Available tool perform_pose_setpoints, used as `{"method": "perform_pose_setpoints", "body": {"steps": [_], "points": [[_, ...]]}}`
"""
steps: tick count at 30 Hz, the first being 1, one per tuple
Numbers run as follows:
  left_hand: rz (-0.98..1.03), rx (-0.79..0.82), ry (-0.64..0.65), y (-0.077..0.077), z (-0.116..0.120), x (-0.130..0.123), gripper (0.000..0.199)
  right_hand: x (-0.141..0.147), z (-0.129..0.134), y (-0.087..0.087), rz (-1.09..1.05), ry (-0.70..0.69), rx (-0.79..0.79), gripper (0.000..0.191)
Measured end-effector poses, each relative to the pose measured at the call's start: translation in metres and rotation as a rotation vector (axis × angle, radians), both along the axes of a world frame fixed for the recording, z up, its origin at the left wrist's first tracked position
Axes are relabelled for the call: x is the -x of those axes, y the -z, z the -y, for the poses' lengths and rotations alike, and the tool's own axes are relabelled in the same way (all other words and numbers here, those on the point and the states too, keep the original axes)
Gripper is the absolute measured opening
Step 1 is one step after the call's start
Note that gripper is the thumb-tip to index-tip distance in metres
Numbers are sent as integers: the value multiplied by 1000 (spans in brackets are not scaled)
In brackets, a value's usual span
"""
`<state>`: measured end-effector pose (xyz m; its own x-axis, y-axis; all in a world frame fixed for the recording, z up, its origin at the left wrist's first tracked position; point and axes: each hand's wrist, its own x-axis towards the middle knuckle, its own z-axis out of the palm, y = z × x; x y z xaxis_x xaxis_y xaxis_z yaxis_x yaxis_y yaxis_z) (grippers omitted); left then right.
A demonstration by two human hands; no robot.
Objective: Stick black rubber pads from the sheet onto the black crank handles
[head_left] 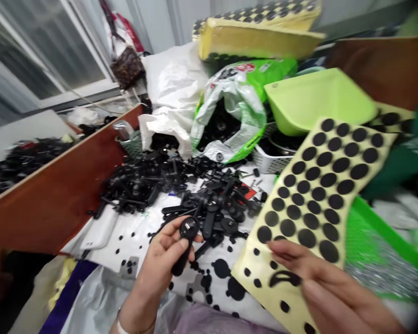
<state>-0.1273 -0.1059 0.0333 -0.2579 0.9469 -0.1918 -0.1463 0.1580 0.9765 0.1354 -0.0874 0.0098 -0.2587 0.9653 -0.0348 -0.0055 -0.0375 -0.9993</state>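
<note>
My left hand (165, 255) is closed around a black plastic handle (183, 246) with a round disc-shaped head, thumb lying across it. A yellow backing sheet (245, 266) carrying rows of round black stickers (318, 193) lies at the right. Over its lower part is my right hand (329, 283), its fingers pinching the edge of a curled black sticker (284, 278). The hand's motion blurs this grip a little. Past my left hand, a pile of similar black plastic parts (209, 204) is spread on the white work surface.
Behind the pile stand a white sack (177, 79), an open green-and-white bag (230, 125) of black parts and a light green scoop-shaped bin (320, 99). A brown board (55, 185) borders the left side. A green tray (372, 246) with small metal pieces is at right.
</note>
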Motion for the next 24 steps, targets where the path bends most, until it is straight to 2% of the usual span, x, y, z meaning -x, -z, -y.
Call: {"method": "perform_pose_setpoints", "body": {"steps": [2,3,6,9,15,24], "points": [[51,-12,173,-4,-3,-23,45,8,-5,-17,-157,-52,217,16],[47,-9,236,-4,-5,-32,43,12,-8,-25,-218,-50,268,16],[25,-2,376,-3,-9,-50,43,19,-15,-39,-308,-70,314,15],[3,3,451,-1,-10,-60,44,18,-18,-40,-326,-69,326,14],[0,-6,493,1,-8,-68,49,16,-21,-34,-333,-57,328,15],[-73,-11,474,1,-11,-66,50,14,-18,-38,-356,-69,387,14]]}}
